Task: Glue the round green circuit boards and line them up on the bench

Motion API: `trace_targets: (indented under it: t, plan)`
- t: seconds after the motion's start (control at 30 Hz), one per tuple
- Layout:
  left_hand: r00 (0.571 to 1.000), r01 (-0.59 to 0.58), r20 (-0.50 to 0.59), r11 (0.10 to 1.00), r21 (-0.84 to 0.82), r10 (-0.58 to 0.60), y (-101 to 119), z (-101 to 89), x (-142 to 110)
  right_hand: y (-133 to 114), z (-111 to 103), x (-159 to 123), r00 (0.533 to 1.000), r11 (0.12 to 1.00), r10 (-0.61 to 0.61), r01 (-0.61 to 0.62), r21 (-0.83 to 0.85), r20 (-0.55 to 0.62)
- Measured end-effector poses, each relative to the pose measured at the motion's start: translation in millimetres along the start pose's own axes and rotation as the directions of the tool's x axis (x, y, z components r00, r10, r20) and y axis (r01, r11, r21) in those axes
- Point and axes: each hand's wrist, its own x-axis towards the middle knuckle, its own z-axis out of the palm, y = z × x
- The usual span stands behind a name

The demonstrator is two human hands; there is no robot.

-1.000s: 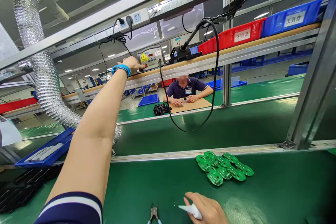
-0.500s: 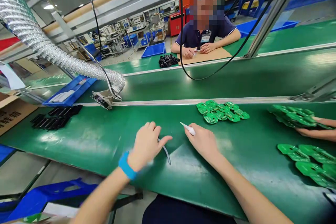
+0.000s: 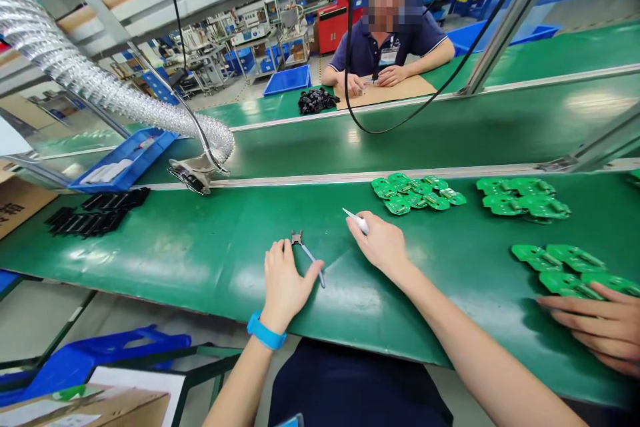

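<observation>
My left hand, wearing a blue wristband, is palm down on the green work surface with its thumb spread from its fingers. Beside it lies a pair of cutting pliers, jaws pointing away from me. The thumb reaches over the visible handle; whether it touches is unclear, and the other handle is hidden. My right hand is closed around a small white tube with a pointed nozzle, tip aimed left. Past this hand, several green circuit boards lie grouped together.
Two more groups of green boards are on the right, where another person's hand touches the nearer one. Black parts and a blue tray are at left. A silver duct hangs above. Across the line sits a co-worker.
My left hand has drawn back toward me, uncovering the pliers' jaws. At right, the boards held by another person now rest on the surface. My right hand keeps the white tube.
</observation>
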Motion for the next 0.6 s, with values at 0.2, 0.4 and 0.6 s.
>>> trace_targets:
  t: [0.2, 0.4, 0.6]
  plan:
    - [0.992, -0.126, 0.002, 0.992, -0.022, 0.126, -2, 6.4, -6, 4, 4, 2, 1.0, 1.0, -0.013, 0.014, -0.017, 0.025]
    - [0.984, -0.145, -0.061, 0.946, 0.291, 0.17, -53, -3.2, 5, 3, 2, 3, 0.989, 0.988, -0.146, 0.146, 0.05, -0.01]
    - [0.976, -0.166, -0.123, 0.98, 0.105, 0.179, -50, -4.6, 42, 6, 2, 7, 0.977, 0.973, -0.179, 0.194, 0.128, -0.117]
